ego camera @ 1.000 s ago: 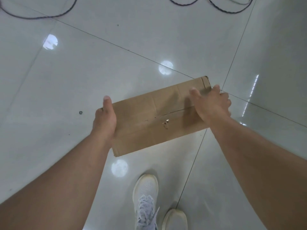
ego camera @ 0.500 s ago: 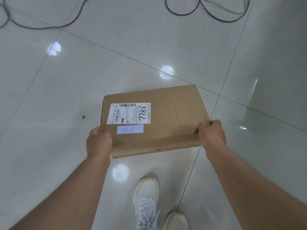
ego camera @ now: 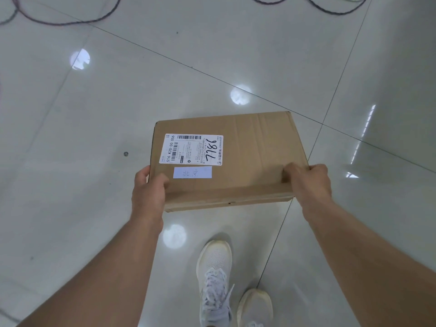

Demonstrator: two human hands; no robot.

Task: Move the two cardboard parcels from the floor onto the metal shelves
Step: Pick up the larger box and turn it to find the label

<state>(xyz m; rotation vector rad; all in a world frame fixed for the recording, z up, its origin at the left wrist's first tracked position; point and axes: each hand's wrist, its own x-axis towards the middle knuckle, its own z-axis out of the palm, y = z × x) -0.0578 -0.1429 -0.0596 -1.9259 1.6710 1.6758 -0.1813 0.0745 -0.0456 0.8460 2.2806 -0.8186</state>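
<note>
A flat brown cardboard parcel (ego camera: 250, 156) is held above the tiled floor, its top face up with a white shipping label marked 7786 and a small pale blue sticker. My left hand (ego camera: 148, 192) grips its near left corner, thumb on top. My right hand (ego camera: 309, 180) grips its near right corner, fingers curled over the top edge. No second parcel and no metal shelves are in view.
Glossy pale floor tiles (ego camera: 94, 138) with dark grout lines lie below. Dark cables (ego camera: 66, 20) loop across the far floor at top left and top right. My white sneakers (ego camera: 217, 279) stand just under the parcel.
The parcel was turned from its plain flap side to its labelled face, levelled out, and my hands shifted from its ends to its near corners.
</note>
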